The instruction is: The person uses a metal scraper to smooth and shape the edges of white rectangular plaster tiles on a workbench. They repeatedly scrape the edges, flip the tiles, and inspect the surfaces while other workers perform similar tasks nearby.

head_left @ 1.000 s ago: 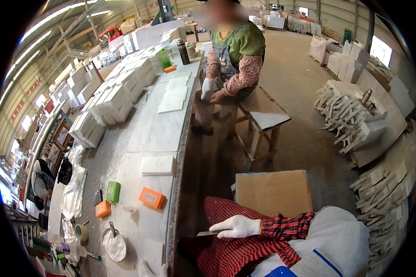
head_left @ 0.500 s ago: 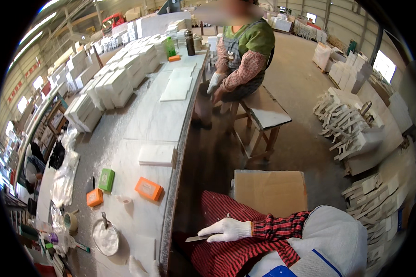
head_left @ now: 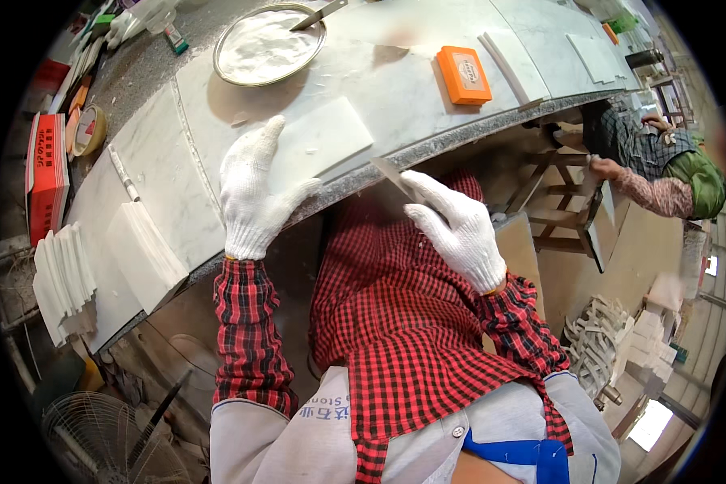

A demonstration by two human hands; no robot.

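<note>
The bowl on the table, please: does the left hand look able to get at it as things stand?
Probably yes: the left hand is open with nothing visible in its grip, its fingertips point toward the bowl, and just tabletop with a small chip shows between them.

Red box; orange box; shirt; all lettered

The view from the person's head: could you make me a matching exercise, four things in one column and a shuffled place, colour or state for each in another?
Things:
1. Left hand
2. Right hand
3. Round bowl
4. Small box

Descriptions:
A. Orange
B. Gripping a thin blade
C. Containing white material
D. Open, at the left edge of a white tile

Pairs: 1-D; 2-B; 3-C; 4-A
</note>
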